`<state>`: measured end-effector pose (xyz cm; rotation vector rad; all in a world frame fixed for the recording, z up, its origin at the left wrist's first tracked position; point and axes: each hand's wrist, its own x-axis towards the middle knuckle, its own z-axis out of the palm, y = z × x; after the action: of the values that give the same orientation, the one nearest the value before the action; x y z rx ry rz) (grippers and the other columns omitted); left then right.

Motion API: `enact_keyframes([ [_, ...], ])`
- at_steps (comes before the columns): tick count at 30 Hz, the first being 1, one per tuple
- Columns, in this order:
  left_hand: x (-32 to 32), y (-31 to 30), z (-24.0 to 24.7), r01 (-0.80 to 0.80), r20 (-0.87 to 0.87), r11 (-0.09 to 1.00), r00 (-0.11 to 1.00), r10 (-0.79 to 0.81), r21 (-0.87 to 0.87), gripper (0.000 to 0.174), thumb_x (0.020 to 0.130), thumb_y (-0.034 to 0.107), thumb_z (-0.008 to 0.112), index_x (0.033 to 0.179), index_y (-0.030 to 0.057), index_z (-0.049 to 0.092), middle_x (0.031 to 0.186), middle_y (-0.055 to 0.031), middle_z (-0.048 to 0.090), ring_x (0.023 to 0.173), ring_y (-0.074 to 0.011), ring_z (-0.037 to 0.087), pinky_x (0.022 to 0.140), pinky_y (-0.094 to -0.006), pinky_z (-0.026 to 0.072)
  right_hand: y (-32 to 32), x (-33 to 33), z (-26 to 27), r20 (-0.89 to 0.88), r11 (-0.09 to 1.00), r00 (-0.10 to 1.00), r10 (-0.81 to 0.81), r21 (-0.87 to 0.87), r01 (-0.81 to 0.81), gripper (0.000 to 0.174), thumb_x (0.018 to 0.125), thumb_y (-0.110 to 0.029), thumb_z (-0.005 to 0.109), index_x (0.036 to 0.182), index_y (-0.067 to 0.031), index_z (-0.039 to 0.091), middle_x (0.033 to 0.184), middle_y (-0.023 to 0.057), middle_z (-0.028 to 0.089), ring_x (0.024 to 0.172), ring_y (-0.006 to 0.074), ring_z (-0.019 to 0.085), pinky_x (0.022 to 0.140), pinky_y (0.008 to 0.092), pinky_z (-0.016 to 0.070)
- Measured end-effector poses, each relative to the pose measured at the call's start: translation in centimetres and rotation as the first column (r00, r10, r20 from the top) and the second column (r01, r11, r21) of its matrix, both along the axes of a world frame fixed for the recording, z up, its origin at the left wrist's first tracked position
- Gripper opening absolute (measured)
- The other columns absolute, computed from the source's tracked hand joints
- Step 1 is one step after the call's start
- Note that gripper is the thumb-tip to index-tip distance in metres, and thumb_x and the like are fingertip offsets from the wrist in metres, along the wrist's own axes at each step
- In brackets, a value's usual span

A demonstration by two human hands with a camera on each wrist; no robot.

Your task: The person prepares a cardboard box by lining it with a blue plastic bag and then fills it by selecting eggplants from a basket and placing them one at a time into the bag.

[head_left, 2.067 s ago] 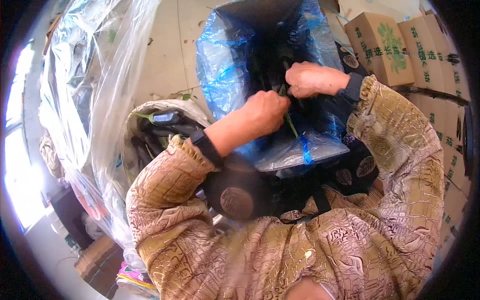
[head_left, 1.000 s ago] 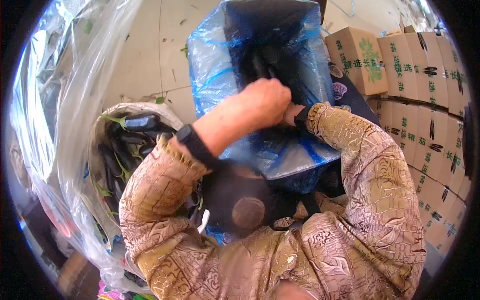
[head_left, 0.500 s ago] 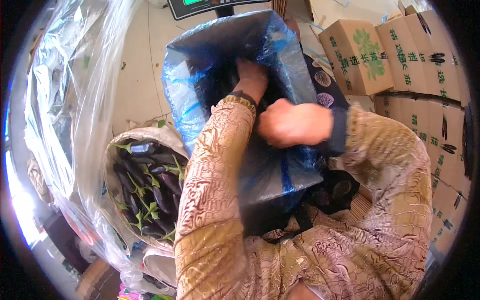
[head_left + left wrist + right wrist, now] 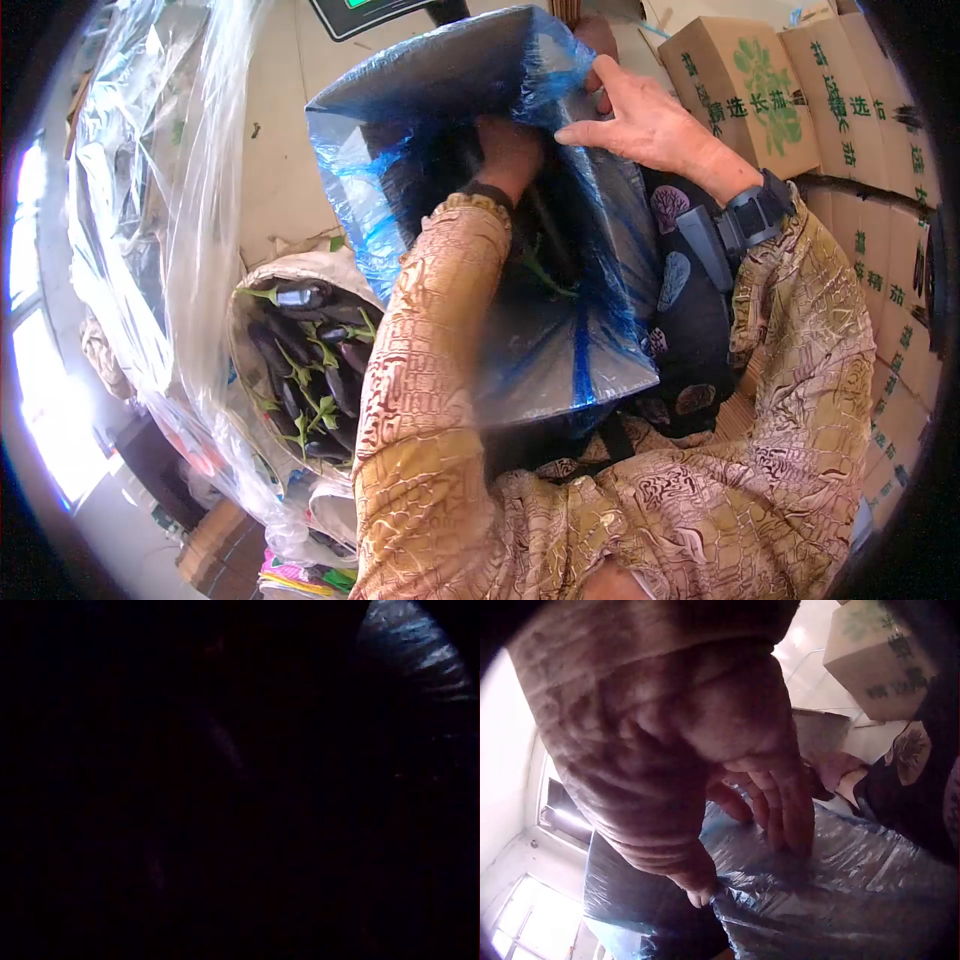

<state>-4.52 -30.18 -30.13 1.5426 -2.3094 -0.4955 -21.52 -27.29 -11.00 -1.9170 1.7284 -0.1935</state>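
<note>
Two bare hands are at the blue bag (image 4: 560,370), which lies open-mouthed in front of the person, its near edge close to the lap. The left hand (image 4: 512,155) is down inside it, back of the hand partly in view; its fingers are lost in the dark, and the left wrist view is nearly black, so whether they grip anything cannot be told.

The right hand (image 4: 655,125) is at the bag's right edge, fingers loosely extended along the outer side and thumb apart from them, its tip touching the film. The edge passes between thumb and fingers.

Inside the bag, a dark eggplant (image 4: 553,225) lies just to the right of the left wrist, its long axis running from beside that hand back toward the person. A green stem (image 4: 550,277) shows near its closer end. The left hand is the nearer one; the right is higher and farther off, at the rim.

More eggplants (image 4: 343,388) fill a pale sack (image 4: 340,267) left of the bag, beside the left forearm. Printed cardboard boxes (image 4: 745,85) stand beyond the right hand.
</note>
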Motion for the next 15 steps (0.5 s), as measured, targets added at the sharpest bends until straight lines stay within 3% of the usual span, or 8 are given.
enact_keyframes([
  [2,0.4,-0.3,-0.6,0.065,-0.093,0.995,0.994,-0.057,0.080,0.044,0.094,0.029,0.048,0.133,0.0096,0.054,0.141,-0.0178,0.050,0.134,-0.0377,0.040,0.111,-0.0531,0.0256,-0.2,-0.1,-0.3,0.050,0.999,0.998,0.035,0.011,-0.036,0.078,0.076,-0.051,0.075,0.125,0.0022,0.047,0.111,0.0217,0.062,0.104,0.0373,0.062,0.093,0.0424,0.0481],
  [5,0.8,-0.3,0.1,-0.131,0.092,0.969,0.989,0.115,0.207,0.042,0.089,0.031,0.056,0.125,0.0102,0.061,0.137,-0.0185,0.053,0.127,-0.0365,0.049,0.107,-0.0512,0.0329,-0.2,0.1,-1.2,0.070,0.997,0.996,0.054,-0.058,-0.050,0.072,0.077,-0.048,0.075,0.121,0.0023,0.048,0.106,0.0218,0.064,0.100,0.0375,0.063,0.087,0.0444,0.0492],
  [7,1.3,-0.5,2.0,-0.061,0.274,0.945,0.961,-0.031,0.321,0.042,0.083,0.034,0.065,0.116,0.0086,0.066,0.128,-0.0188,0.060,0.116,-0.0348,0.059,0.100,-0.0489,0.0428,-0.4,0.3,-0.3,0.064,0.999,0.996,0.054,-0.005,-0.054,0.069,0.078,-0.046,0.075,0.118,0.0027,0.047,0.102,0.0227,0.064,0.097,0.0390,0.063,0.084,0.0456,0.0490],
  [8,1.4,-0.5,2.8,-0.065,0.279,0.944,0.960,-0.029,0.324,0.042,0.083,0.034,0.065,0.116,0.0086,0.066,0.128,-0.0188,0.060,0.116,-0.0348,0.059,0.100,-0.0489,0.0428,-0.4,0.6,0.0,0.054,0.998,0.997,0.054,0.042,-0.057,0.066,0.078,-0.044,0.075,0.115,0.0031,0.047,0.097,0.0237,0.064,0.094,0.0406,0.063,0.081,0.0467,0.0489],
  [10,0.9,-1.0,3.7,-0.057,0.099,0.932,0.995,0.023,0.357,0.039,0.082,0.035,0.067,0.110,0.0078,0.069,0.117,-0.0181,0.066,0.108,-0.0341,0.065,0.093,-0.0471,0.0498,-0.2,0.7,0.1,0.023,0.995,0.995,0.098,-0.022,-0.097,0.062,0.079,-0.041,0.075,0.112,0.0036,0.048,0.092,0.0242,0.064,0.090,0.0417,0.063,0.078,0.0469,0.0486],
  [11,0.4,-1.1,4.0,-0.059,0.098,0.932,0.995,0.025,0.359,0.039,0.082,0.035,0.067,0.110,0.0078,0.069,0.117,-0.0181,0.066,0.108,-0.0341,0.065,0.093,-0.0471,0.0498,-0.1,0.4,0.1,-0.014,0.987,0.991,0.137,-0.080,-0.137,0.058,0.079,-0.038,0.074,0.108,0.0040,0.048,0.086,0.0248,0.064,0.086,0.0428,0.062,0.075,0.0471,0.0483],
  [15,-1.8,-0.5,3.3,0.081,-0.068,0.912,0.996,-0.058,0.401,0.037,0.080,0.032,0.069,0.109,0.0084,0.070,0.113,-0.0204,0.067,0.107,-0.0352,0.064,0.094,-0.0437,0.0508,-0.1,-0.5,0.5,-0.024,0.989,0.989,0.144,-0.041,-0.145,0.053,0.080,-0.035,0.073,0.107,0.0050,0.050,0.082,0.0261,0.063,0.083,0.0442,0.062,0.073,0.0465,0.0489],
])
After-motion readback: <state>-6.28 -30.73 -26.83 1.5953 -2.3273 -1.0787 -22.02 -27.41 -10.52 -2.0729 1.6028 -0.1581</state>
